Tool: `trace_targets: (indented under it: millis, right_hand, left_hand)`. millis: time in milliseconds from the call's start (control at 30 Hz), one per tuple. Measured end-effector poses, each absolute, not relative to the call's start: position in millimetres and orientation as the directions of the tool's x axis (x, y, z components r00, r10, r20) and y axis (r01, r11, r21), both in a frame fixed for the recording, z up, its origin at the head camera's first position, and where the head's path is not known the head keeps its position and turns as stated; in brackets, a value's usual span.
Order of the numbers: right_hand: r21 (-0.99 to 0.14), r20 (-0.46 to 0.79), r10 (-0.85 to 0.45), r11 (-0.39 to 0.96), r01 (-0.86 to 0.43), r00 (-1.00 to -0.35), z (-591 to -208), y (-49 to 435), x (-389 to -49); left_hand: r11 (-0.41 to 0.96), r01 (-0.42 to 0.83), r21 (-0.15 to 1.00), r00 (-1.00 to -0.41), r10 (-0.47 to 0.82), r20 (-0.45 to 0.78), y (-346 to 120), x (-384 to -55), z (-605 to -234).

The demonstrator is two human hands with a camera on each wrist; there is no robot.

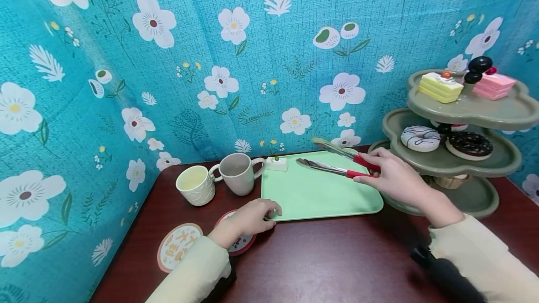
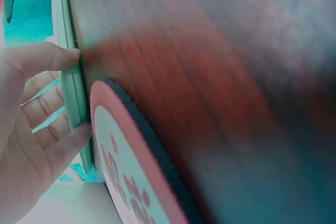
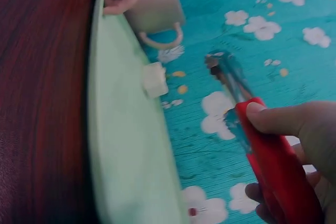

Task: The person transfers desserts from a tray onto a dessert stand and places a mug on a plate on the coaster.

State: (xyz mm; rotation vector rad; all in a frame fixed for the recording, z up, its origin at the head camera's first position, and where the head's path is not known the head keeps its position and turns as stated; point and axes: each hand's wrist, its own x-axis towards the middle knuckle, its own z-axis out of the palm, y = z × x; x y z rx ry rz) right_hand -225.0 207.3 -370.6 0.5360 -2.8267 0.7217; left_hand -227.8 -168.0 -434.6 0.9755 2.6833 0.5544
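Observation:
My right hand (image 1: 397, 176) holds a pair of red-handled metal tongs (image 1: 330, 168) above the green tray (image 1: 320, 195). The tong tips stand apart with nothing between them. A small white cake piece (image 1: 276, 164) with a green topping sits at the tray's back left corner. At the front left corner my left hand (image 1: 252, 219) grips the tray's rim. The left wrist view shows its thumb and fingers (image 2: 52, 56) at that rim, beside a red-edged round coaster (image 2: 123, 166). In the right wrist view the tongs (image 3: 262, 150) are gripped by their red handles.
A cream cup (image 1: 197, 188) and a grey two-handled mug (image 1: 237, 176) stand left of the tray. Another round coaster (image 1: 178, 247) lies in front of them. To the right rises a tiered stand (image 1: 455, 165) with cake pieces and doughnuts. A flowered cloth (image 1: 261, 60) hangs behind.

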Motion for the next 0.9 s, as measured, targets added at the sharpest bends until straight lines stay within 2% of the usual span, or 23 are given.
trace_targets:
  millis: [133,367,900]
  right_hand:
    - [-0.471,0.229,-0.296,0.800,-0.371,-0.927,-385,199,-238]
    - [-0.479,0.162,-0.300,0.809,-0.341,-0.940,-401,182,-257]
    - [-0.519,0.079,-0.404,0.764,-0.383,-0.911,-420,141,-286]
  left_hand:
    - [0.705,0.567,0.426,-0.750,0.656,-0.089,-169,-228,-436]
    - [0.718,0.552,0.424,-0.756,0.645,-0.109,-169,-228,-438]
    - [0.722,0.550,0.420,-0.758,0.642,-0.110,-169,-232,-439]
